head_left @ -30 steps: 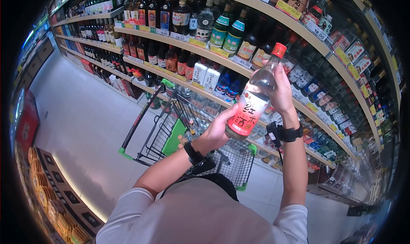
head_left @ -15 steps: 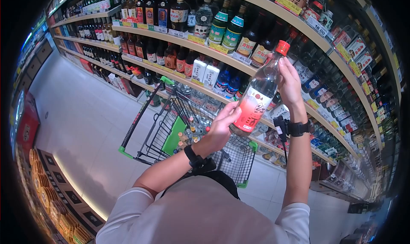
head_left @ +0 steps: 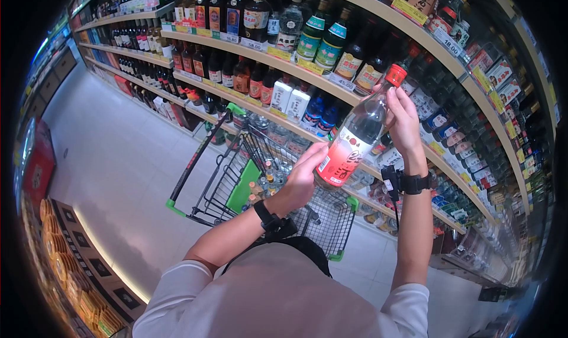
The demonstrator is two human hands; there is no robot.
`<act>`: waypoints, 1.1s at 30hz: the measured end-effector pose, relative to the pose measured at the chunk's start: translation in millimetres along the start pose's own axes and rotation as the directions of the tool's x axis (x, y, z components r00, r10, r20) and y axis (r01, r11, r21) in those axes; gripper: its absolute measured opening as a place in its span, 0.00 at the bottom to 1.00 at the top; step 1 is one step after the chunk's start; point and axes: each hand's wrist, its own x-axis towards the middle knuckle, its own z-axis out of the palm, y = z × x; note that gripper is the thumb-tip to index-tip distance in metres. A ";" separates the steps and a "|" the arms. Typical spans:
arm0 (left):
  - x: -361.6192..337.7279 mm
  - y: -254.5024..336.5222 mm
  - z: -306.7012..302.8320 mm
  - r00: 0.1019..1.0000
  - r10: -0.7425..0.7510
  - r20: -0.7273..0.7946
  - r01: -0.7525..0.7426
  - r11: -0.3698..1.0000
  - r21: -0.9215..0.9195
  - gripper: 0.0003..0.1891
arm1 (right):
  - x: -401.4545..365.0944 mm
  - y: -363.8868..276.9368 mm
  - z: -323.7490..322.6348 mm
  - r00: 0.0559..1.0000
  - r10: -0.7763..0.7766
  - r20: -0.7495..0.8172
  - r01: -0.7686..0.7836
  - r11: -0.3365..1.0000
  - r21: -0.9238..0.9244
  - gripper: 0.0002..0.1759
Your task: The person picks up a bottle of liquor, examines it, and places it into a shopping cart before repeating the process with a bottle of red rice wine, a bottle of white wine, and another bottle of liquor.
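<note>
A clear glass liquor bottle (head_left: 355,138) with a red cap and a red-and-white label is held tilted in front of the shelves, its cap toward the upper right. My right hand (head_left: 403,118) is closed around its neck, just below the cap. My left hand (head_left: 305,175) grips the lower end, with the fingers partly hidden behind the glass. Below the bottle stands a shopping cart (head_left: 337,225) with a black wire basket and green trim. Several bottles (head_left: 266,181) are inside the cart.
Long curved shelves (head_left: 307,66) of bottles run across the back and down the right side, with price tags along their edges. Pale floor tiles (head_left: 112,154) lie to the left. Packaged goods (head_left: 65,261) line a display at the lower left.
The bottle has turned slightly about its length, so the label's characters and a barcode face differently. Both hands have shifted a little lower with it.
</note>
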 end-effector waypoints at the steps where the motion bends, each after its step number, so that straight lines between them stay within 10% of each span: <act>1: -0.6 0.9 -1.0 1.000 -0.009 0.008 0.009 1.000 -0.009 0.18 | -1.6 -1.4 1.7 1.000 -0.003 0.007 0.003 1.000 -0.008 0.19; 7: -6.9 4.4 -4.4 0.989 -0.095 0.113 0.098 0.995 -0.024 0.21 | -9.6 -0.8 4.3 0.999 0.002 0.042 -0.008 0.989 0.149 0.17; 16: -26.6 -15.0 -33.6 0.851 -0.491 0.188 0.509 0.859 -0.063 0.32 | -39.7 23.0 1.0 0.992 0.127 0.007 -0.125 0.983 -0.135 0.16; 24: -44.8 -56.0 -79.6 0.835 -0.537 -0.118 0.531 0.731 0.428 0.30 | -109.5 66.7 4.1 0.976 0.205 -0.073 -0.213 0.968 -0.131 0.17; 28: -60.8 -46.1 -81.6 0.878 -0.410 -0.247 0.454 0.551 0.700 0.22 | -137.6 81.7 18.5 0.997 0.072 -0.040 -0.082 0.818 -0.569 0.17; 33: -94.4 -33.4 -142.0 0.838 -0.424 -0.344 0.543 0.714 0.442 0.16 | -192.8 133.9 7.0 0.942 0.310 -0.127 -0.307 0.650 -0.695 0.16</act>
